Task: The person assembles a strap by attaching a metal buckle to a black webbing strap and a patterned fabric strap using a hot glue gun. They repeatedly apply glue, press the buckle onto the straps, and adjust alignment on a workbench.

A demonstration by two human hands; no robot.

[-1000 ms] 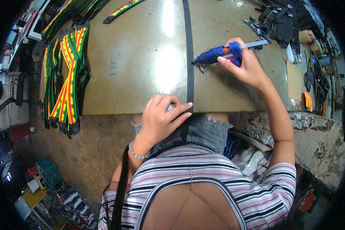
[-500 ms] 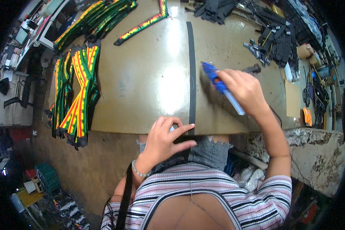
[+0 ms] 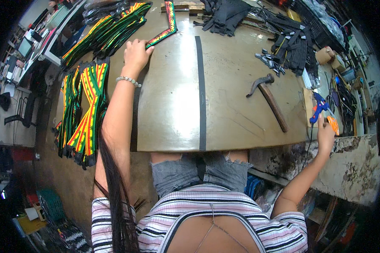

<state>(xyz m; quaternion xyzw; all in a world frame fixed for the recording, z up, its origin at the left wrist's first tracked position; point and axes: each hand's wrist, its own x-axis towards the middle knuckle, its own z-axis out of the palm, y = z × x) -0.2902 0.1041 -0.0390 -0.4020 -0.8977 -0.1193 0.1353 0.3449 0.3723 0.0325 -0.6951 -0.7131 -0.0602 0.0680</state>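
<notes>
My left hand (image 3: 136, 55) reaches far across the table, fingers closed at the near end of a red, yellow and green patterned strap (image 3: 171, 26) with dark edges. The hand covers that end. Out at the right edge of the table, my right hand (image 3: 325, 134) has its fingers at a blue glue gun (image 3: 319, 108), with a pale glue stick beside its body and a cord hanging below. Between my arms a long narrow black strip (image 3: 201, 92) lies straight, running away from the table's near edge.
A hammer (image 3: 273, 106) with a wooden handle lies right of the strip. Patterned straps (image 3: 88, 111) are piled at the left, with another bundle (image 3: 118, 31) behind. Black straps (image 3: 230, 17) and small buckle-like pieces (image 3: 269, 62) fill the far right, near an orange packet (image 3: 333, 125).
My right hand has carried the glue gun from beside the strip to the right edge. My left hand has left the strip's near end and reached forward to the patterned strap.
</notes>
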